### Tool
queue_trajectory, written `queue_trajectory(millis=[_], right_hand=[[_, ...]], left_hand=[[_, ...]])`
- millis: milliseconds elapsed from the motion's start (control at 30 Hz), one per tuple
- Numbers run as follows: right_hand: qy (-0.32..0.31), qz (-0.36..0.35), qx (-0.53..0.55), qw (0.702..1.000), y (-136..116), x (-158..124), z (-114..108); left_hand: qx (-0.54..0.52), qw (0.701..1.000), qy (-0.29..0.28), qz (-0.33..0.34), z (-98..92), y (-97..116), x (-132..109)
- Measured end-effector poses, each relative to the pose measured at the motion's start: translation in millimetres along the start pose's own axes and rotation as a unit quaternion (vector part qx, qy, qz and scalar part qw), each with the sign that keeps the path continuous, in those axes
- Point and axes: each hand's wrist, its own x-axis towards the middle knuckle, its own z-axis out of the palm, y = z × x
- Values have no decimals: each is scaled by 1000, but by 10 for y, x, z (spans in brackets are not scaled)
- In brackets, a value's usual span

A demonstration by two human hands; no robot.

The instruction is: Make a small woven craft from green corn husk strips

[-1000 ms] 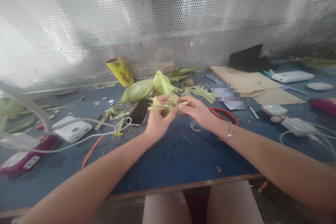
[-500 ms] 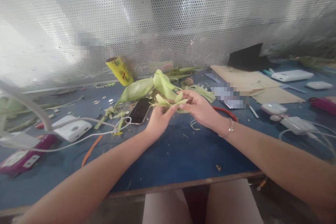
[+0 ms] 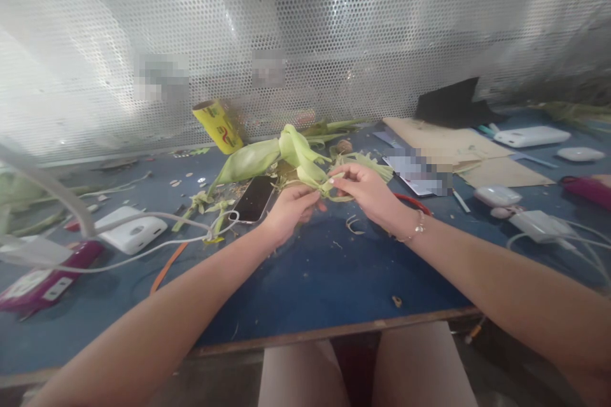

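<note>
A pale green strip of leaf that looks like corn husk [image 3: 333, 187] is pinched between my two hands over the middle of the blue table. My left hand [image 3: 292, 213] has its thumb and fingers closed on the strip's near-left end. From the other side, the fingertips of my right hand [image 3: 363, 191] grip the same strip, the two hands almost touching. Just behind them lie large folded green husk leaves [image 3: 251, 162]. A dark-screened phone [image 3: 256, 200] rests beside my left hand, partly under leaf scraps.
A yellow cardboard tube [image 3: 218, 128] leans at the perforated metal screen [image 3: 315, 32]. White cables and a white charger [image 3: 131, 230] lie left, near a purple power strip [image 3: 57, 280]. Brown paper sheets [image 3: 443, 143] and white adapters [image 3: 537, 227] are at right.
My left hand has turned, its fingers now curled under with the knuckles up. The strip's raised, spread ends now lie lower and tighter between my fingers.
</note>
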Motion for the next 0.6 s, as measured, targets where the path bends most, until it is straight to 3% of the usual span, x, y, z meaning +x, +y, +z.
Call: queue_trajectory(millis=[333,500,600], right_hand=[[45,-22,42,998,-37,3,18],[16,-50,17,998,-39,-3,-8],[-7,-66,34,997,-43,-19,-1]], left_hand=[[20,999,8,38,42,53,-35],[-9,999,15,43,51,26,-45],[-29,997,46,53,59,-18,-30]])
